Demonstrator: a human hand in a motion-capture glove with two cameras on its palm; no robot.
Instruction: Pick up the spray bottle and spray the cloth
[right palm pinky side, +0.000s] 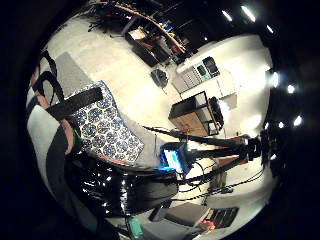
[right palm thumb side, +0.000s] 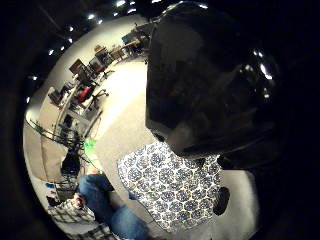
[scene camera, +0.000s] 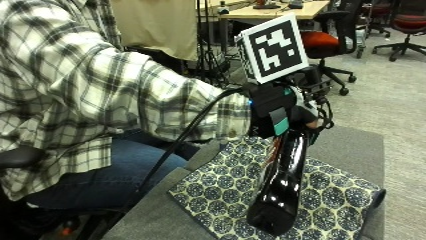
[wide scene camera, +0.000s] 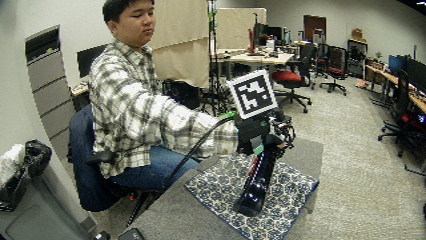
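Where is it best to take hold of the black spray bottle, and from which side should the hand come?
Probably at the narrow neck just under the spray head. The gloved right hand already grips the black spray bottle there, above the patterned cloth. The body widens toward the base, so it would be harder for the fingers to close around. Coming from the person's side fits this pose.

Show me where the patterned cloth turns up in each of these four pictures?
Outside view: cloth on the grey table, under the black bottle.
Wide outside view: same.
Thumb-side palm view: below the bottle.
Little-finger-side: beside the straps.
Shared landmark: the bottle.
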